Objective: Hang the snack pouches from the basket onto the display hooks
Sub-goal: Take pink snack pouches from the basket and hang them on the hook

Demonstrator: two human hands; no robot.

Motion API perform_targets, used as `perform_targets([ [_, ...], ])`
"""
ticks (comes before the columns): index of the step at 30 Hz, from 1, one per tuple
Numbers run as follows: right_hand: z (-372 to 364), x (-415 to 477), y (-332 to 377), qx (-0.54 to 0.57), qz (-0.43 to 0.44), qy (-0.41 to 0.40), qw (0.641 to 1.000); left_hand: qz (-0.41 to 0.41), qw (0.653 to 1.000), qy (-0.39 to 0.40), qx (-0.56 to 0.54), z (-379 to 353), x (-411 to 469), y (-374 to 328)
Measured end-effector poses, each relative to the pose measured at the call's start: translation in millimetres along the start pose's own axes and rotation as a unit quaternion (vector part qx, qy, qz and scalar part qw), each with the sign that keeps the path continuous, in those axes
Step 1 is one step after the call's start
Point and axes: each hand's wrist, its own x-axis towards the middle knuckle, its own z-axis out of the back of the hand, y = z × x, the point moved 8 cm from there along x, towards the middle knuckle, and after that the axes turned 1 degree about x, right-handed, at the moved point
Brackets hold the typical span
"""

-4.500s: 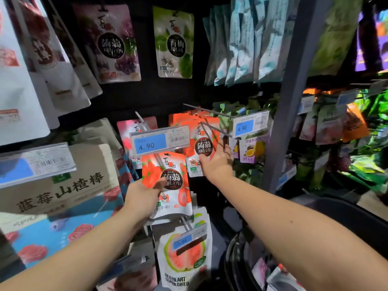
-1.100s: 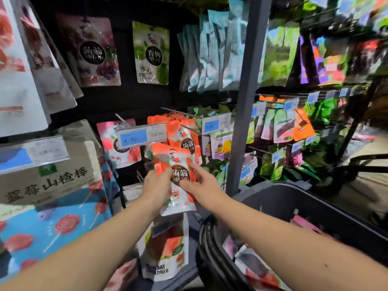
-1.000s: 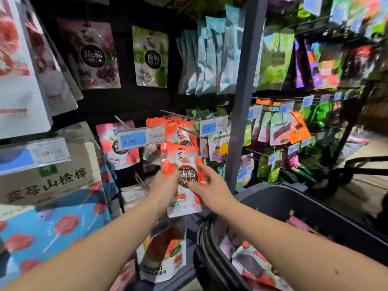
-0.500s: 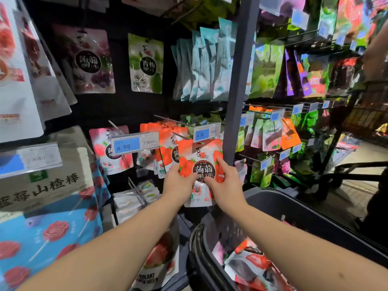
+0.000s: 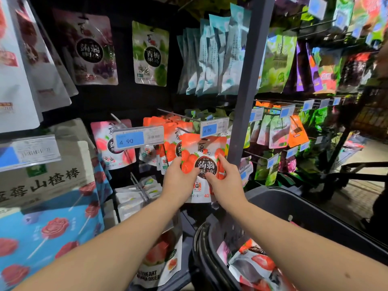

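Observation:
A strawberry snack pouch [image 5: 202, 153], red and white with a black round label, is held upright in front of the rack. My left hand [image 5: 177, 181] grips its left edge and my right hand [image 5: 225, 181] pinches its right side. The pouch's top sits just below a display hook [image 5: 184, 130] that carries a blue 4.90 price tag [image 5: 214, 129]. Several matching orange-red pouches [image 5: 168, 133] hang behind it. The dark basket [image 5: 298, 208] stands at lower right with more pouches [image 5: 252, 263] inside.
A grey upright post [image 5: 247, 85] rises just right of the held pouch. Another hook with a 4.90 tag [image 5: 137, 138] sticks out to the left. Large boxed snacks [image 5: 46, 181] fill the left side. Green and orange packs [image 5: 281, 131] hang on the right rack.
Both hands have carried the strawberry pouch up and to the right, from below the left price tag to just under the right hook's tag. The view has shifted right.

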Motion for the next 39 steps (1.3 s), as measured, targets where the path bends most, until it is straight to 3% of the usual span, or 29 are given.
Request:
perform_targets([
  [18, -17, 1, -2, 0.016, -0.036, 0.059, 0.997, -0.018, 0.999, 0.012, 0.040, 8, -1, 6],
  [23, -39, 1, -13, -0.005, -0.036, 0.130, 0.991, -0.012, 0.992, 0.048, 0.116, 5, -4, 32],
  [31, -72, 44, -26, -0.083, -0.007, 0.094, 0.992, -0.033, 0.981, -0.038, 0.185, -3, 30, 50],
  [39, -101, 87, -28, 0.009, 0.005, 0.118, 0.993, -0.021, 0.967, -0.134, 0.217, 2, 64, 69],
])
